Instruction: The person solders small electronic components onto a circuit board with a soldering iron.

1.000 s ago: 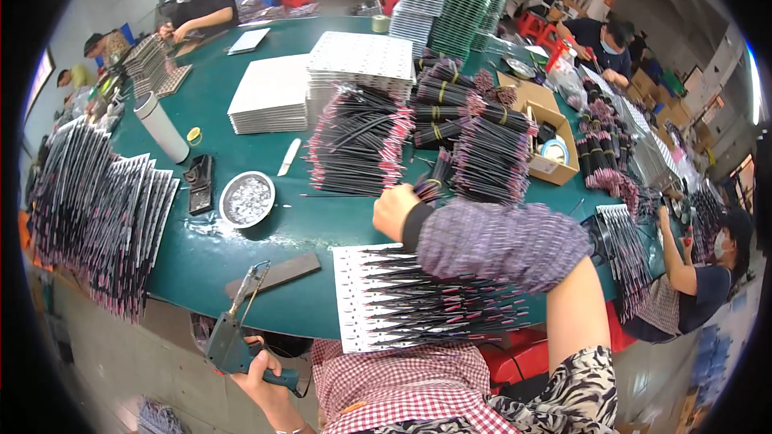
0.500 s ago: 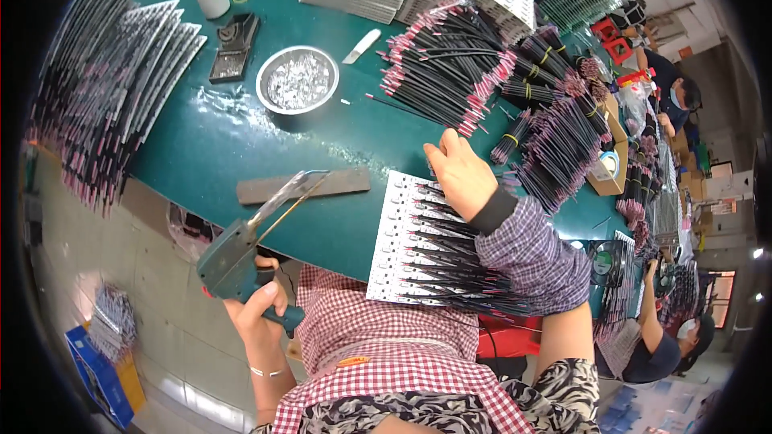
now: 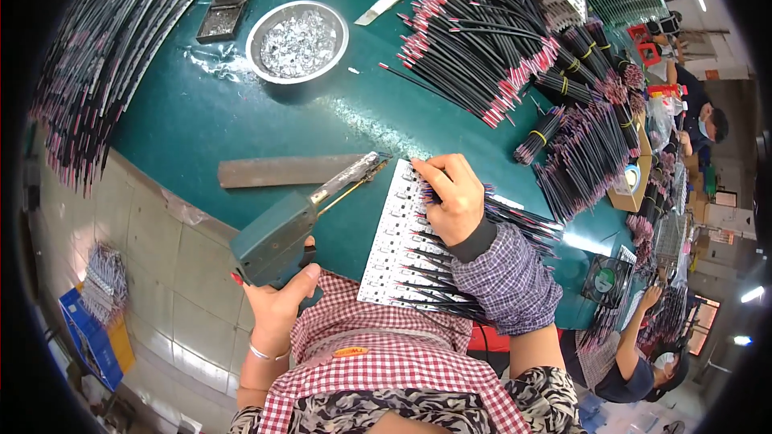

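Observation:
My left hand [image 3: 281,293] is wrapped round the handle of a green soldering gun [image 3: 277,237]. Its metal tip [image 3: 376,161] points right and sits just left of the top corner of a white circuit board [image 3: 384,253]. Rows of thin black wires [image 3: 426,273] with reddish ends lie across this board and stick out to the right. Over the board's upper end, my right hand [image 3: 457,205] is closed in a pinch on what looks like a black wire, its end at the top corner. The fingers hide most of that wire.
A flat grey-brown bar [image 3: 281,171] lies left of the board. Beyond it stand a metal bowl [image 3: 256,52] of silvery scraps and a dark open box [image 3: 229,12]. Heaped black wires [image 3: 474,48] fill the back right. Finished-looking wired boards [image 3: 104,64] are stacked at left. Co-workers sit at right.
My right hand has come from beside the wire heap down to the board's top corner. The soldering gun has moved right and its tip is now near that corner. The whole view has shifted.

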Tool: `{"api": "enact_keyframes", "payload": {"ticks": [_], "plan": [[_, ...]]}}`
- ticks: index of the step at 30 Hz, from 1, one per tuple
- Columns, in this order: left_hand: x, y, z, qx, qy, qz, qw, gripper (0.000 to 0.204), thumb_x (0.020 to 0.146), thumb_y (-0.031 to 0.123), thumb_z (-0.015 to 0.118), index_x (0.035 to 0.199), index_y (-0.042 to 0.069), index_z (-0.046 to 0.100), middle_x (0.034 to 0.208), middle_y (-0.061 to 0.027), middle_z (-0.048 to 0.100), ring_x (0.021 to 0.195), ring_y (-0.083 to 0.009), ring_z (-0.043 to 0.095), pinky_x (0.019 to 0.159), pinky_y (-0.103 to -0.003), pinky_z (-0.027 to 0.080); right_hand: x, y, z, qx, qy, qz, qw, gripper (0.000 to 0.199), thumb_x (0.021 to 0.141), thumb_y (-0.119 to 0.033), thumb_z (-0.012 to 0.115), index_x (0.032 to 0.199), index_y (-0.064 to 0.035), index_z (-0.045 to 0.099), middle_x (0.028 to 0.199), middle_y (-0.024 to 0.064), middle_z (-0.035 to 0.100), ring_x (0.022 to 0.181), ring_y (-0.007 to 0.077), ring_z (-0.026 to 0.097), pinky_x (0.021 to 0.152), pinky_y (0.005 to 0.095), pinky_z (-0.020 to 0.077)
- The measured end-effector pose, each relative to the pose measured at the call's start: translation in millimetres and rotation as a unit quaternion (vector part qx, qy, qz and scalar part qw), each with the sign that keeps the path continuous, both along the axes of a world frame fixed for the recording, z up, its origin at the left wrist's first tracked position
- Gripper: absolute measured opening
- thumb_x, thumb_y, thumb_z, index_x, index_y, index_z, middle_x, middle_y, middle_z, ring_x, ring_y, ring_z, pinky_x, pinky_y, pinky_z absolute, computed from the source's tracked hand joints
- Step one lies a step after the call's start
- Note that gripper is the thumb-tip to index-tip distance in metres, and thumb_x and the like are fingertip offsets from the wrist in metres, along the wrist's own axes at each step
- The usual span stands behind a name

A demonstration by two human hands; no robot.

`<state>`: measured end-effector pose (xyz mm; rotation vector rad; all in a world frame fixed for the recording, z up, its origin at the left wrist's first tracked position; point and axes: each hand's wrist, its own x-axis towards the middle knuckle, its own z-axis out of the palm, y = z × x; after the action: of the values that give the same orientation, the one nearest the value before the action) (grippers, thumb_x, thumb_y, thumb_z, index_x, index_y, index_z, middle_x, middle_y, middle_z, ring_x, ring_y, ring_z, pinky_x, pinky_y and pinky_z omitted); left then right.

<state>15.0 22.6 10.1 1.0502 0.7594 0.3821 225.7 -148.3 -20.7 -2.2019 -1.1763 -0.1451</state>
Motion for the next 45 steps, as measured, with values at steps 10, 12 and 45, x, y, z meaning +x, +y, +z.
{"api": "enact_keyframes", "payload": {"ticks": [10, 12, 45], "plan": [[8, -10, -15, 0.244, 0.041, -0.074, 0.966, 0.024, 0.077, -0.002, 0.075, 0.099, -0.005, 0.068, 0.09, -0.0086, 0.07, 0.07, -0.0116, 0.064, 0.061, -0.025, 0.05, 3, 6, 0, -0.032, -0.045, 0.04, 0.998, 0.042, 0.058, 0.01, 0.062, 0.099, 0.0001, 0.068, 0.088, 0.0081, 0.06, 0.078, 0.0251, 0.06, 0.061, 0.036, 0.0527], [12, -9, -13, 0.277, 0.039, -0.09, 0.956, 0.022, 0.076, -0.002, 0.074, 0.097, -0.005, 0.068, 0.088, -0.009, 0.069, 0.068, -0.0117, 0.064, 0.06, -0.025, 0.049, 3, 6, 0, -0.035, -0.06, 0.041, 0.997, 0.038, 0.06, 0.008, 0.064, 0.097, 0.0003, 0.068, 0.087, 0.0079, 0.06, 0.077, 0.0241, 0.06, 0.062, 0.0353, 0.0525], [17, -18, -9, 0.298, 0.047, -0.167, 0.939, 0.02, 0.074, -0.002, 0.072, 0.093, -0.005, 0.067, 0.089, -0.0141, 0.067, 0.065, -0.0202, 0.066, 0.059, -0.028, 0.05, -6, -22, 6, -0.037, -0.037, 0.022, 0.998, 0.048, 0.053, 0.01, 0.063, 0.1, 0.001, 0.069, 0.085, 0.0082, 0.062, 0.073, 0.0235, 0.06, 0.056, 0.0334, 0.0508]]}}
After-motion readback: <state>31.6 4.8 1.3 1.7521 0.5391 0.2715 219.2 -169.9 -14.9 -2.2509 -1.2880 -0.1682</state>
